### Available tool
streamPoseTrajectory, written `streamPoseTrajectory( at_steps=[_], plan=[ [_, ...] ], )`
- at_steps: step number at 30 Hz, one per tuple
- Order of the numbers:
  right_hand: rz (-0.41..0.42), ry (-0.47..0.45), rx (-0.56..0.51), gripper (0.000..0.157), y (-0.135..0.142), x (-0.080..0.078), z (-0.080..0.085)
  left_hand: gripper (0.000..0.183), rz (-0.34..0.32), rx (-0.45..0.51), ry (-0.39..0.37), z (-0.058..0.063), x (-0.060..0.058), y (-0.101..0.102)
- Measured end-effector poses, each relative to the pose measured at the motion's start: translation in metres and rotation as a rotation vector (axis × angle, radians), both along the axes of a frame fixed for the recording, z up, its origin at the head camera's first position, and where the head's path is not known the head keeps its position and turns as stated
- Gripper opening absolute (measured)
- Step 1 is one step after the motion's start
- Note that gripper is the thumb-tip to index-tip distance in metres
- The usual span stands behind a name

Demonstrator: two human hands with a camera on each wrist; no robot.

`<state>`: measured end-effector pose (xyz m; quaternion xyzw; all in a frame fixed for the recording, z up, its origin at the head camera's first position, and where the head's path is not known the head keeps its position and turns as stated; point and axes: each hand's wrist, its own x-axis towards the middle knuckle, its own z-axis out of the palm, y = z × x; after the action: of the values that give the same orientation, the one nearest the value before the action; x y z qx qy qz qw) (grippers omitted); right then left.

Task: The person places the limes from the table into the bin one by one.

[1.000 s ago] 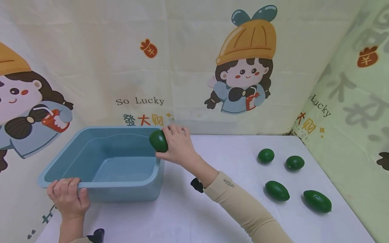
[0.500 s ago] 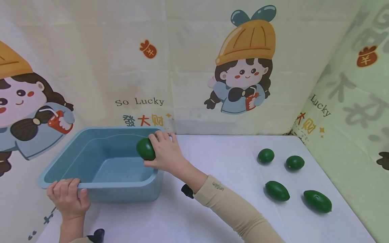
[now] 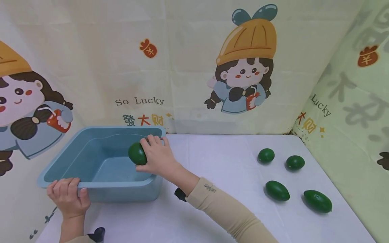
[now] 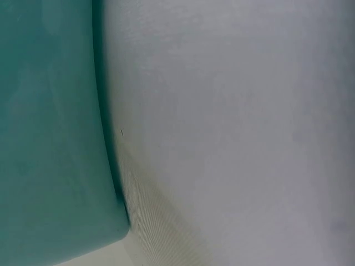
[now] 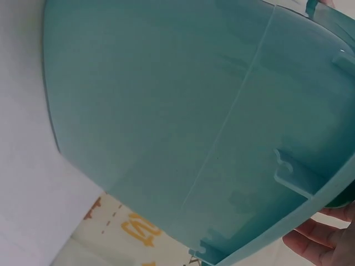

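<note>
My right hand (image 3: 158,155) grips a large, smooth dark green lime (image 3: 137,154) over the right side of a blue plastic basin (image 3: 100,185). Its fingers lie across the fruit's top and right side, the thumb below. In the right wrist view, the basin's outer wall (image 5: 155,111) fills most of the picture; fingers (image 5: 313,241) show past the rim, beside a sliver of green. My left hand (image 3: 68,199) holds the basin's front rim near its left corner, fingers curled over the edge. The left wrist view shows only the basin's wall (image 4: 50,138) and white cloth.
Several more limes lie on the white tabletop (image 3: 212,202) at the right: two rounder ones, a back-left lime (image 3: 266,155) and a back-right lime (image 3: 294,163), and longer ones nearer, including a pointed lime (image 3: 317,201). A printed cloth backdrop (image 3: 188,67) stands behind the table.
My right hand has carried the lime left and slightly down, from the basin's right rim to over its inside. The left hand has stayed on the front rim.
</note>
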<state>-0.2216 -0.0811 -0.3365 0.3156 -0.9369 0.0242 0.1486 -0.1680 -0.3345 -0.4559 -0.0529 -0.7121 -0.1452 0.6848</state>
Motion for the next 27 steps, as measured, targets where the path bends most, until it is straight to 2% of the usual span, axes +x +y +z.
streamPoseTrajectory(
  at_steps=[12,19,27],
  plan=[
    [-0.003,-0.022,0.029,0.069,-0.009,-0.001,-0.006,0.061,-0.010,-0.002,0.038,0.002,-0.002,0.001],
    [-0.013,-0.025,0.090,0.072,-0.013,-0.003,-0.011,0.061,-0.018,0.008,0.055,0.003,-0.004,0.003],
    [-0.003,-0.073,0.110,0.074,-0.015,-0.004,-0.014,0.062,-0.010,0.011,0.051,0.004,-0.004,0.004]
  ],
)
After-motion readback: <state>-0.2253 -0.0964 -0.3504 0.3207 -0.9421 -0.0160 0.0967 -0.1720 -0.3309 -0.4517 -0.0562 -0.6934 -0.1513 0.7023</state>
